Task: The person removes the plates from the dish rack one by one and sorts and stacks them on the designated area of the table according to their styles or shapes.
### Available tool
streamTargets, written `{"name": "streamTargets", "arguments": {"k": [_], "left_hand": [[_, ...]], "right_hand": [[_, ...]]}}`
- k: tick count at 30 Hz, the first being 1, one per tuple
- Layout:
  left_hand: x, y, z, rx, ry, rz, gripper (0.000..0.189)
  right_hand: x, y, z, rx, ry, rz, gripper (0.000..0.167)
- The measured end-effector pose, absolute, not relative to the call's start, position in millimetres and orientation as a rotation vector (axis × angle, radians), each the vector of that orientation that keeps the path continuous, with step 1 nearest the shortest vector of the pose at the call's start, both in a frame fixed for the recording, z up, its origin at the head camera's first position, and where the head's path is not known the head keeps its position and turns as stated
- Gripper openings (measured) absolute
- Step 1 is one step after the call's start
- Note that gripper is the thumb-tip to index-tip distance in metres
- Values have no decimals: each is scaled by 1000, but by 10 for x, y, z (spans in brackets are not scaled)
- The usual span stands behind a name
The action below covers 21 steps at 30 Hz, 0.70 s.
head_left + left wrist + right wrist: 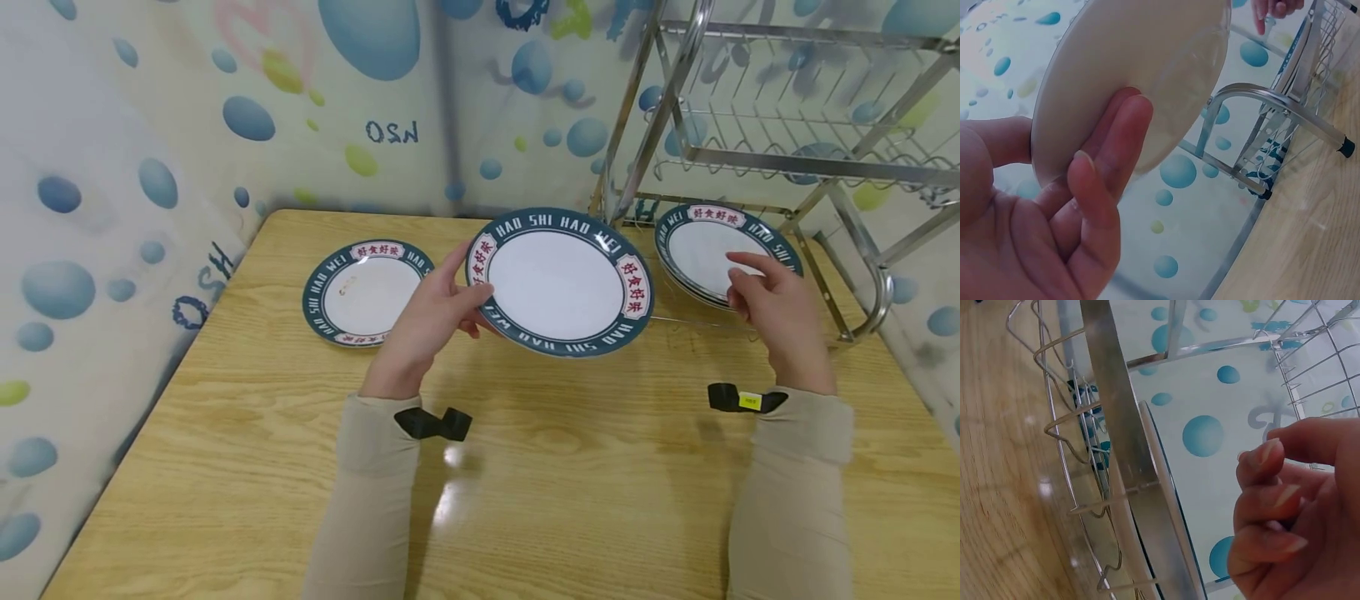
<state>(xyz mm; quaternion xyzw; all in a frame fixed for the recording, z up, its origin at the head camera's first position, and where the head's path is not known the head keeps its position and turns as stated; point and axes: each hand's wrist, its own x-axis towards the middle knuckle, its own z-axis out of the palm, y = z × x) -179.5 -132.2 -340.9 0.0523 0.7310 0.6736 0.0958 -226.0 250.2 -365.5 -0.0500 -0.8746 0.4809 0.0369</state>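
Note:
My left hand (433, 321) grips the left edge of a white plate (562, 287) with a dark green lettered rim, thumb on top and fingers beneath. The plate is held tilted above the table; its pale underside (1129, 69) shows in the left wrist view. My right hand (783, 308) is in front of several matching plates (701, 250) leaning in the lower level of the rack. Its fingers are loosely bent and hold nothing; in the right wrist view the fingers (1266, 506) are apart from the plate edges. Another matching plate (360, 304), with brownish marks, lies on the table.
A metal dish rack (795, 158) with wire shelves stands at the back right of the wooden table (570, 500). Behind and to the left are walls (187, 108) patterned with blue and green drops.

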Motion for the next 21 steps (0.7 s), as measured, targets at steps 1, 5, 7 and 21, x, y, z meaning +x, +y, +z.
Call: {"name": "streamTargets", "arguments": {"k": [1,5,7,21], "left_hand": [[-1789,-1326,-3392,152,2165,1998,61],[-1739,-1337,-3292,146,2158,2011,60],[-1706,-1332,-3232,130,2172,2006,60],[-1668,-1329,-3174,27,2195,2010,60]], "right_hand": [[-2264,2509,-3662,-183,-2713,1433,47],[-2271,2519,-3682,-280,-2795,1316,54],[-2275,2522,-3695,-317,-2820,1289,57],[-2295,2549,-3776,-296,-2887,1181,63]]}}
